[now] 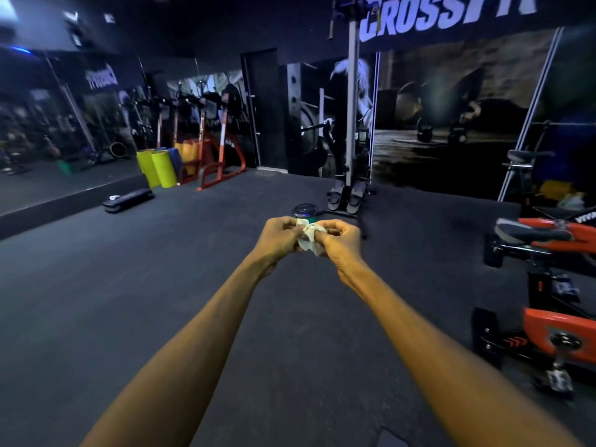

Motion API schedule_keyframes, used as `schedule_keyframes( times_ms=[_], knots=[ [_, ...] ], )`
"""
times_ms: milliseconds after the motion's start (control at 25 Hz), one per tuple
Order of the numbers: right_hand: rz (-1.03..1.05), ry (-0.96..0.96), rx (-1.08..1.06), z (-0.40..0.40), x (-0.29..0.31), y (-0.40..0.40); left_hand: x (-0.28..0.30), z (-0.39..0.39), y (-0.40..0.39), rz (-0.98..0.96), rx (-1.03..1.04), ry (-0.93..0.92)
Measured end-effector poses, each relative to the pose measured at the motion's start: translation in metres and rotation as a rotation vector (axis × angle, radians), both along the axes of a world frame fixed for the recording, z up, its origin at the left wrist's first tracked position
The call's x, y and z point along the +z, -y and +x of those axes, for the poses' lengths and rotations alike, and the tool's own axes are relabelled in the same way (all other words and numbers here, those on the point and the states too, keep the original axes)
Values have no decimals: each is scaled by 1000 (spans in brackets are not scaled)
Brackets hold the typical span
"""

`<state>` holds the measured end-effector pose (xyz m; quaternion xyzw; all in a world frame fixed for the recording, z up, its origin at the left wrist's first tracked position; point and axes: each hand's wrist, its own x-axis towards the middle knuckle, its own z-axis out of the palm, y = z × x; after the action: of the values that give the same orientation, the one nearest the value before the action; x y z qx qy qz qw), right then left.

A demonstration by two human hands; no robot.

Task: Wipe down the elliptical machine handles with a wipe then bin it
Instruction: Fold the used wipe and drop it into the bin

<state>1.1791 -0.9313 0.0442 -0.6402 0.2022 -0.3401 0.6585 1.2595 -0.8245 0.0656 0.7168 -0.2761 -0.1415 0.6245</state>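
Both arms stretch forward over the dark gym floor. My left hand and my right hand meet in front of me, and each pinches part of a crumpled white wipe held between them. An orange and black exercise machine stands at the right edge, only partly in view; I cannot tell whether it is the elliptical. No bin can be made out.
A tall cable machine stands straight ahead with a round dark disc on the floor before it. Yellow-green rolled mats and a red rack sit at the back left. A black step platform lies by the mirror wall.
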Motion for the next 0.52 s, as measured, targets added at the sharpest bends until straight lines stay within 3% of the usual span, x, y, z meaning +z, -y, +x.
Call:
schedule_keyframes(
  times_ms=[200, 520],
  knots=[
    [-44, -12, 17, 93, 0, 25, 0, 93, 22, -33, -35, -58],
    [-84, -52, -36, 289, -8, 74, -6, 294, 69, 29, -82, 58]
  ],
)
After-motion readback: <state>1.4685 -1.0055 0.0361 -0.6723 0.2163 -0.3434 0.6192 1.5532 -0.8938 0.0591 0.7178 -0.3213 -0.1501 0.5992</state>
